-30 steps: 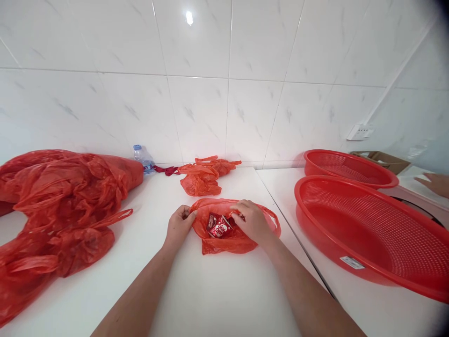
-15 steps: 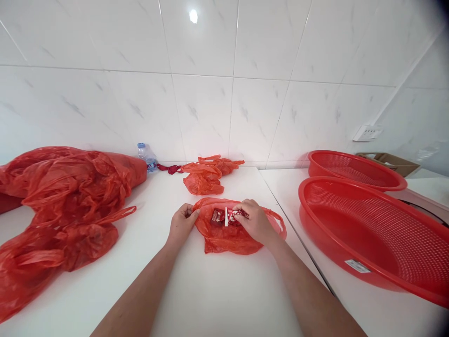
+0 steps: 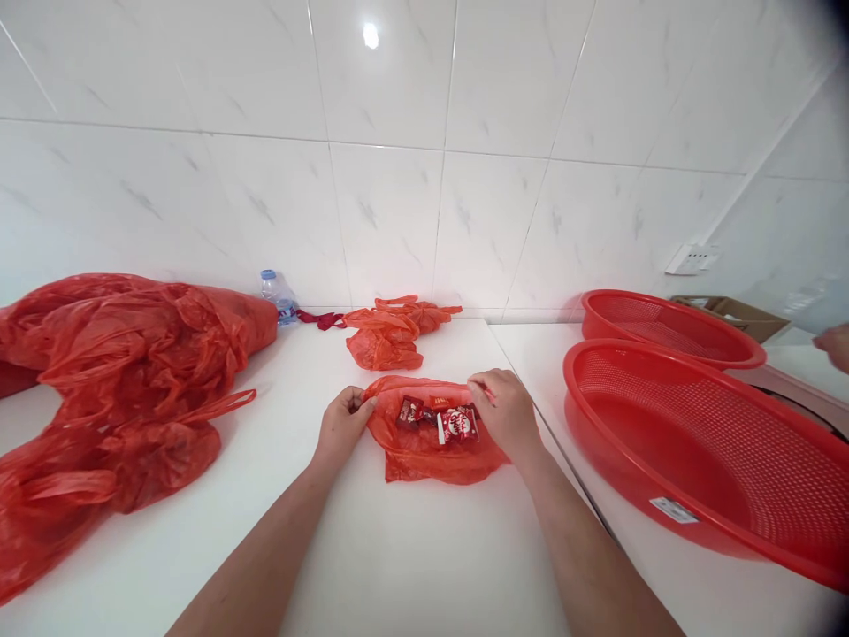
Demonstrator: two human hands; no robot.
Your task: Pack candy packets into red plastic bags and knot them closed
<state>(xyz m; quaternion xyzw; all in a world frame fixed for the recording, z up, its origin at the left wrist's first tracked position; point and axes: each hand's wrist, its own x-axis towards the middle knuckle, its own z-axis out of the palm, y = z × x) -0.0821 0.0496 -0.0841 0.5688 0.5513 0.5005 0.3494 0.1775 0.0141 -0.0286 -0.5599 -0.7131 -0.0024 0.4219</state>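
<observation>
A thin red plastic bag (image 3: 431, 464) lies spread on the white table in front of me, its mouth facing up. Inside it rest several small wrapped snack packets; a red and white packet (image 3: 457, 426) is on top, beside a dark red packet (image 3: 409, 412). My left hand (image 3: 345, 425) pinches the bag's left rim between thumb and fingers. At the opposite side, my right hand (image 3: 508, 411) is closed on the bag's right rim.
Red plastic bags (image 3: 146, 354) are heaped at the left, and smaller bundled red bags (image 3: 391, 332) lie behind. A water bottle (image 3: 279, 296) stands by the wall. Two red baskets (image 3: 663, 442) and a cardboard box (image 3: 749, 317) sit at the right. Another person's hand (image 3: 836, 345) shows at the right edge.
My right hand has left the packets and moved right onto the bag's rim, uncovering them. The red and white packet now lies flat. Another person's hand has appeared at the far right.
</observation>
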